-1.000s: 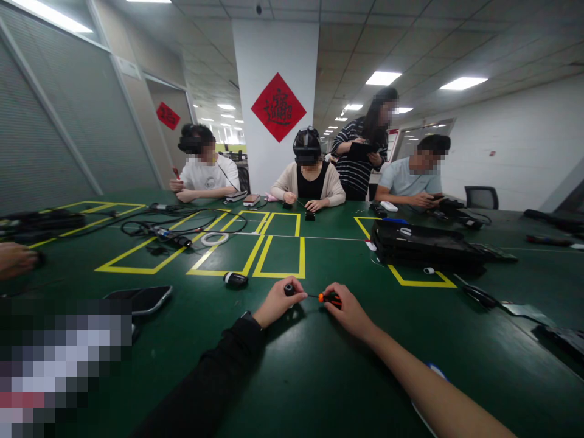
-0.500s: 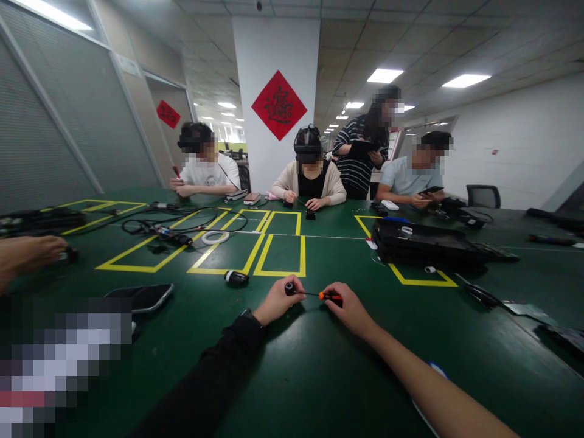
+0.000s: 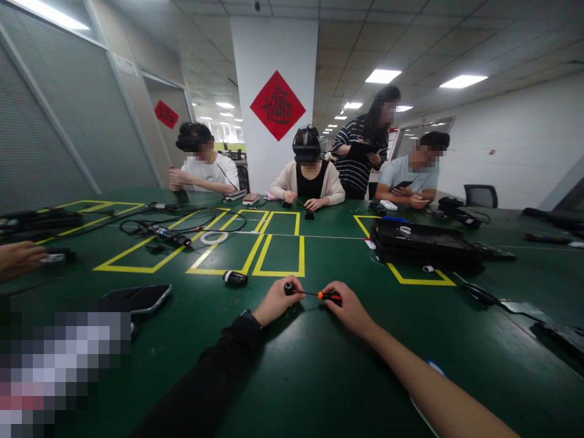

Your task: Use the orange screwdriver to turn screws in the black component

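Note:
My left hand (image 3: 275, 304) is closed around a small black cylindrical part (image 3: 289, 289), pinched between thumb and fingers above the green table. Facing it, my right hand (image 3: 350, 308) grips a screwdriver (image 3: 331, 298) with an orange and black handle. Its thin shaft points left and reaches the fingers of my left hand; whether the tip sits in the part is hidden. Beyond my left hand, a black and white cylindrical object (image 3: 235, 278) lies on its side.
Yellow tape rectangles (image 3: 279, 274) mark the green table (image 3: 292, 377). Cables (image 3: 171, 234) and a white ring (image 3: 214, 238) lie back left, stacked black cases (image 3: 424, 243) at right. A phone-like slab (image 3: 137, 299) and a co-worker's hand (image 3: 20, 258) are left. Several people occupy the far side.
My hands and the screwdriver look nearly unmoved. At left, the co-worker's hand has shifted left and lower. Across the table, the right seated person's phone has moved left, and the left person's hands have shifted.

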Demonstrator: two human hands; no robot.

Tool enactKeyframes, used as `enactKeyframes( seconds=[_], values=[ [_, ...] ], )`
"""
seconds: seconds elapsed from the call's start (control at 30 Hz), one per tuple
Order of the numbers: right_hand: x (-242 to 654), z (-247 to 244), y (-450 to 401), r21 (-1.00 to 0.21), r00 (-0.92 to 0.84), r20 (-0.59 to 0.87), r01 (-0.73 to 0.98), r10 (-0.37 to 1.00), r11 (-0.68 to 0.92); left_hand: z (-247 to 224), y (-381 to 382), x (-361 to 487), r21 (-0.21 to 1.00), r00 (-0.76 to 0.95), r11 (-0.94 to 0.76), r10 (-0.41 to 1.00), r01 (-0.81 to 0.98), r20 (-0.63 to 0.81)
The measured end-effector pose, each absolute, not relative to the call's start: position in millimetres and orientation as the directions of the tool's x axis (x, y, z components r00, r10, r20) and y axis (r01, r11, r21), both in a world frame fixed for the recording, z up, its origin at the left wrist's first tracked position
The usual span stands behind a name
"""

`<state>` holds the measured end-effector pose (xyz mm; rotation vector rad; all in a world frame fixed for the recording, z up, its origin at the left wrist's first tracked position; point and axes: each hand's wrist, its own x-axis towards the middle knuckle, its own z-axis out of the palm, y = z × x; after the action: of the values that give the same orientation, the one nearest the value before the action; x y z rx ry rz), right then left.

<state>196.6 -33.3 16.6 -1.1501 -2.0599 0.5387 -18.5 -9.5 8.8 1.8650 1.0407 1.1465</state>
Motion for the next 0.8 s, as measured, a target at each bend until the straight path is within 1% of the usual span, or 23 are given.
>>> enactKeyframes(
  seconds=[0.17, 0.4, 0.5, 0.67, 0.8],
  values=[
    [197.0, 15.5, -33.0, -0.656, -0.363, 0.355, 0.56, 0.861, 0.507, 6.6, -8.1, -18.3, 0.863, 0.287, -0.434, 0.888, 0.259, 0.36],
    [196.8, 18.0, -32.1, -0.617, -0.405, 0.383, 0.557, 0.83, 0.556, 6.7, -8.6, -18.0, 0.867, 0.271, -0.425, 0.894, 0.262, 0.356],
    [196.3, 17.2, -33.0, -0.632, -0.379, 0.39, 0.552, 0.839, 0.543, 7.2, -9.0, -18.0, 0.865, 0.269, -0.427, 0.893, 0.262, 0.36],
    [196.7, 14.5, -32.9, -0.68, -0.377, 0.345, 0.53, 0.86, 0.506, 7.7, -9.7, -17.8, 0.862, 0.271, -0.432, 0.892, 0.266, 0.363],
    [197.3, 14.7, -30.4, -0.638, -0.365, 0.372, 0.568, 0.854, 0.52, 7.8, -10.0, -17.9, 0.858, 0.278, -0.442, 0.886, 0.261, 0.372]
  ],
)
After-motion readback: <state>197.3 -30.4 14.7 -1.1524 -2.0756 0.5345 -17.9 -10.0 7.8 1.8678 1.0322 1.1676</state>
